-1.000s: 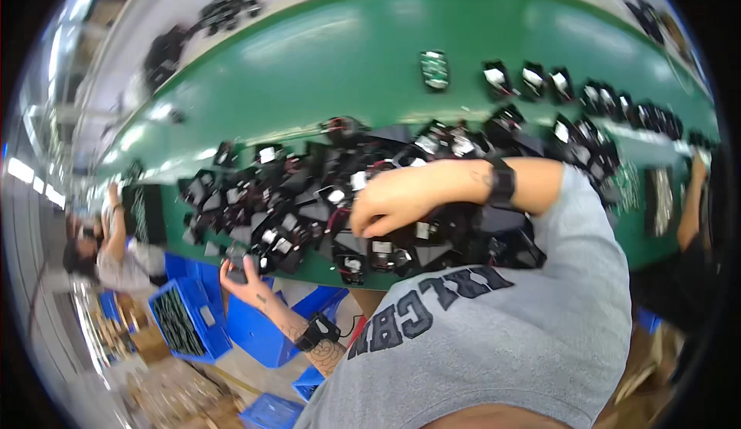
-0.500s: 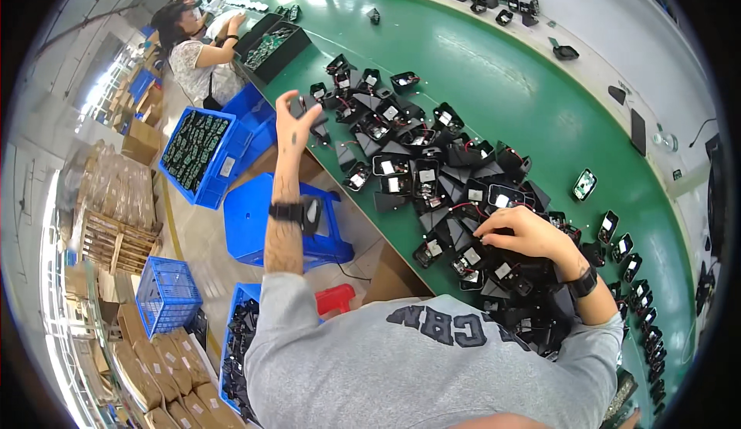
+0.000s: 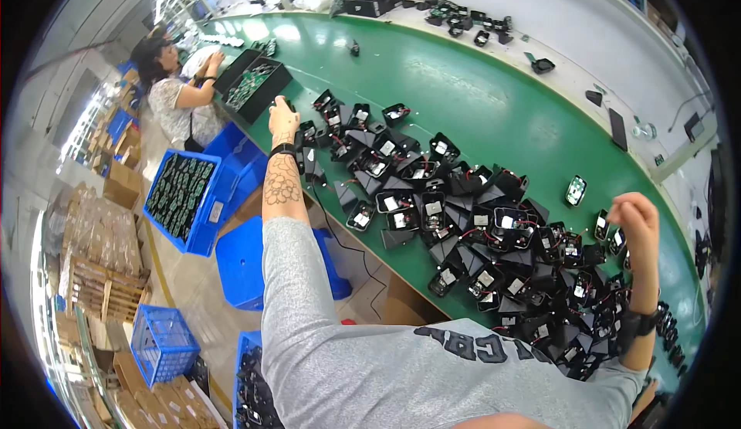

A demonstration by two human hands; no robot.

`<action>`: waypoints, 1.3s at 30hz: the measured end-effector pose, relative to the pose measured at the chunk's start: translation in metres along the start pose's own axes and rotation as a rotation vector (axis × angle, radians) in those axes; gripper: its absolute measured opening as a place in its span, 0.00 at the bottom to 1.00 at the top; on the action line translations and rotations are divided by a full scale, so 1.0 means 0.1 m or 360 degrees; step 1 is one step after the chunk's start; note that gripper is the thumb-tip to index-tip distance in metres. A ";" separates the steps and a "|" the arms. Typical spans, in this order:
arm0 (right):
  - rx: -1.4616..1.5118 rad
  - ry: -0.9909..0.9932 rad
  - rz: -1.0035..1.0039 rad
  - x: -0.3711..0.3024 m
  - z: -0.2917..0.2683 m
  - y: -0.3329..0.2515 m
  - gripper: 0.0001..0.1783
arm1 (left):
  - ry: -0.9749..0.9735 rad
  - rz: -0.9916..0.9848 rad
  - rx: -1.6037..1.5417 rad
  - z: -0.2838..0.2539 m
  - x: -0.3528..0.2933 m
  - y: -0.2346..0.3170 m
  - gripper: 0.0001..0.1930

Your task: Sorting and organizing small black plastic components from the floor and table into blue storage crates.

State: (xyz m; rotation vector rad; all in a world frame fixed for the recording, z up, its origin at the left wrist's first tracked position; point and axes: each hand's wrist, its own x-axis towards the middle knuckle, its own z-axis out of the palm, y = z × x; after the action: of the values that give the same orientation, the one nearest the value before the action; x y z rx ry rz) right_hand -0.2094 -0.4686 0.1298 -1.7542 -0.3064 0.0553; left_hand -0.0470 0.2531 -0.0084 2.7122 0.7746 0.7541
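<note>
My left hand [image 3: 284,122] is stretched out at the far left of the pile, near a black open box [image 3: 272,88] of green circuit boards. Its fingers are curled round a small dark thing, too little of it showing to name. My right hand [image 3: 637,219] is raised over the right side of the bench, fingers bent inward; whether anything is in them is hidden. Below and beside it stand small black housings [image 3: 601,225] in a row. Between my arms spreads a heap of black plastic housings [image 3: 432,211] with red wires and white labels.
A single housing with a green board [image 3: 576,190] lies apart on the green bench [image 3: 494,112]. A black cable [image 3: 359,250] hangs beside my left forearm. Left of the bench are a blue stool [image 3: 241,263] and a blue crate of boards [image 3: 202,232]. A co-worker [image 3: 174,97] works farther along.
My left hand has reached farther forward, its spread fingers now curled in. My right hand has left the heap, moving right and up. The view has shifted a little.
</note>
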 end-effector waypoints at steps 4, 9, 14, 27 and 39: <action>-0.0450 0.0495 0.0076 -0.46 -0.39 0.04 0.15 | -0.0171 0.0312 0.0171 0.14 0.14 0.01 0.26; -0.0966 0.0159 0.0250 -0.46 -0.33 0.42 0.26 | -0.0377 0.0595 -0.0180 0.21 0.16 0.16 0.34; -0.1304 -0.0047 0.0096 -0.35 -0.38 1.15 0.31 | -0.0150 0.0893 -0.0086 0.11 0.23 0.26 0.39; -0.1205 -0.0318 0.0455 -0.71 -0.25 0.97 0.37 | -0.0678 0.1492 -0.0853 -1.36 -1.34 2.71 0.23; -0.1092 0.0487 0.0189 -1.76 -0.75 0.27 0.17 | -0.0958 0.2914 -0.0728 -0.16 -3.48 5.28 0.26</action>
State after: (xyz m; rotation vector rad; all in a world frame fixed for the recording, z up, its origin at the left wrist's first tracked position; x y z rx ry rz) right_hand -0.3592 -0.5865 0.0956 -2.4206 0.0155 -0.2605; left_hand -0.0823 -0.3764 0.0403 2.2185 -1.9036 0.1252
